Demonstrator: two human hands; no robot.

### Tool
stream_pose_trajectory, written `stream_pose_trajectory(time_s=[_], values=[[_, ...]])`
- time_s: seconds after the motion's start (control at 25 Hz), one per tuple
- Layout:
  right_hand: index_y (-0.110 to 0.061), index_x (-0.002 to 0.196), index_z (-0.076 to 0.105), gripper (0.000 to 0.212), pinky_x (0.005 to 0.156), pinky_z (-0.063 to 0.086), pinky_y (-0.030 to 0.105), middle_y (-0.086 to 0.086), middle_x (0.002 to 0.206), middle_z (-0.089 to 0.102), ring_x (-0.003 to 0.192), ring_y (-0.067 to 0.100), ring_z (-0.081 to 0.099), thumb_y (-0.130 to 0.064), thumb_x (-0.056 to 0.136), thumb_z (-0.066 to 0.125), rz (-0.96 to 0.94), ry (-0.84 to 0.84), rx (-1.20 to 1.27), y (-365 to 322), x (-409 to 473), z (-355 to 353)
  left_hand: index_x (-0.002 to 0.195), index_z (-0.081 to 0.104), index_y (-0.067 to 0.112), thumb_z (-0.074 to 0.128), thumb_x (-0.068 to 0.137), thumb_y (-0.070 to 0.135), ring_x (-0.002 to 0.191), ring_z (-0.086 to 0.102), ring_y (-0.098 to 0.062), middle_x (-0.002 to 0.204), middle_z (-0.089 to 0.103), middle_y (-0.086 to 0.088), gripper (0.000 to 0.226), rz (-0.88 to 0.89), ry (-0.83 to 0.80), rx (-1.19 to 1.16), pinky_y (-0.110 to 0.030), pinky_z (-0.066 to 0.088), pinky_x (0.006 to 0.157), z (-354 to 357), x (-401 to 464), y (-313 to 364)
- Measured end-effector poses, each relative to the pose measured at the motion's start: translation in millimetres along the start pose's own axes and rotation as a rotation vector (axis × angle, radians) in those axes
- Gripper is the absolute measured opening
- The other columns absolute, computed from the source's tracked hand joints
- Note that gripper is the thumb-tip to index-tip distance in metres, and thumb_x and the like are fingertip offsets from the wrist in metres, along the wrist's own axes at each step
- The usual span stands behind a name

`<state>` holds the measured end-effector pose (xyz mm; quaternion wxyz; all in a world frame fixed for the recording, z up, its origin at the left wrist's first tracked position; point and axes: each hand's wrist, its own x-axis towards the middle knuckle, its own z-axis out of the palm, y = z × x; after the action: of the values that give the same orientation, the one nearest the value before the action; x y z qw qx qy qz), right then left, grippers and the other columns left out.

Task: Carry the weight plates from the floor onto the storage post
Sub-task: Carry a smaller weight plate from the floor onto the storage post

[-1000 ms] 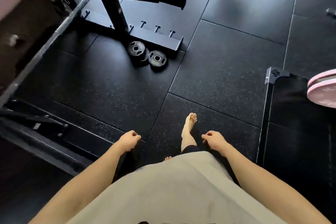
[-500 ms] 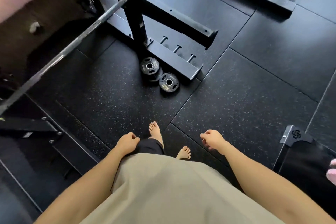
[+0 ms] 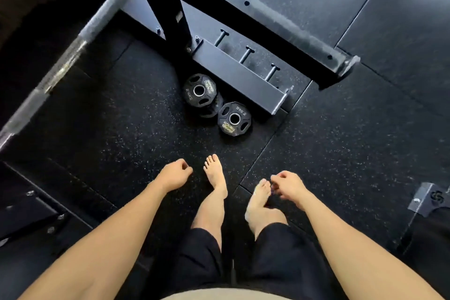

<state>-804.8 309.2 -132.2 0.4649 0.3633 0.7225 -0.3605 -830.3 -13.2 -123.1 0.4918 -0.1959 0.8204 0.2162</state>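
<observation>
Presently: weight plates [image 3: 214,102] flat on floor [image 3: 109,129] beside rack base [image 3: 241,78]; left hand [image 3: 176,174], right hand [image 3: 288,184] loosely curled, empty.

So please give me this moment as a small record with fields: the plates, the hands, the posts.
plates: three small black weight plates on the rubber floor, overlapping, beside the rack base
storage posts: three short pegs on the base, all bare
left hand: loosely curled, holding nothing
right hand: loosely curled, holding nothing
task state: no plate lifted yet
</observation>
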Motion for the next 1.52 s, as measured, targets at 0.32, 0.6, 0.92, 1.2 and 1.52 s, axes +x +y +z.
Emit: stream_pose_trajectory(time_s=[0.32, 0.6, 0.92, 1.2, 1.52], values=[[-0.009, 0.096, 0.061, 0.024, 0.063, 0.045, 0.030, 0.010, 0.088, 0.065, 0.073, 0.019, 0.057, -0.030, 0.099, 0.048, 0.075, 0.010, 0.092, -72.2, 257.8, 64.9, 0.108, 0.054, 0.016, 0.046, 0.099, 0.035, 0.098, 0.059, -0.026, 0.107, 0.064, -0.009, 0.023, 0.043, 0.076, 0.003, -0.036, 0.045, 0.082, 29.7, 275.2, 47.9], [-0.003, 0.109, 0.060, 0.034, 0.057, 0.052, 0.029, 0.007, 0.079, 0.062, 0.068, 0.020, 0.061, -0.032, 0.099, 0.046, 0.043, 0.146, 0.134, -80.1, 438.8, 105.5, 0.125, 0.042, 0.013, 0.040, 0.101, 0.034, 0.104, 0.055, -0.031, 0.122, 0.053, -0.010, 0.032, 0.250, 0.303, 0.060, -0.046, 0.047, 0.086, 70.0, 460.4, 97.0], [-0.003, 0.130, 0.040, 0.046, 0.083, 0.046, 0.031, 0.016, 0.122, 0.059, 0.108, 0.035, 0.062, -0.034, 0.097, 0.052, 0.040, 0.248, -0.057, -82.4, 508.1, 138.0, 0.134, 0.031, 0.010, 0.054, 0.095, 0.009, 0.106, 0.053, -0.032, 0.126, 0.045, -0.012, 0.045, 0.312, 0.496, 0.462, -0.034, 0.037, 0.065, 108.2, 539.3, 122.0], [-0.005, 0.127, 0.044, 0.037, 0.077, 0.038, 0.030, 0.016, 0.124, 0.058, 0.107, 0.030, 0.058, -0.027, 0.098, 0.053, -0.096, 0.264, -0.123, -98.3, 458.2, 113.5, 0.129, 0.028, 0.011, 0.047, 0.096, 0.011, 0.084, 0.057, -0.037, 0.102, 0.059, -0.016, 0.038, 0.262, 0.344, 0.151, -0.043, 0.040, 0.064, 98.3, 485.8, 93.9], [-0.009, 0.124, 0.051, 0.031, 0.067, 0.043, 0.023, 0.003, 0.112, 0.061, 0.096, 0.015, 0.058, -0.027, 0.099, 0.049, -0.206, 0.136, 0.160, -117.2, 263.4, 74.9, 0.116, 0.034, 0.016, 0.048, 0.095, 0.022, 0.085, 0.049, -0.028, 0.099, 0.055, -0.003, 0.025, 0.195, 0.471, -0.229, -0.039, 0.036, 0.077, 28.7, 273.8, 88.2]])
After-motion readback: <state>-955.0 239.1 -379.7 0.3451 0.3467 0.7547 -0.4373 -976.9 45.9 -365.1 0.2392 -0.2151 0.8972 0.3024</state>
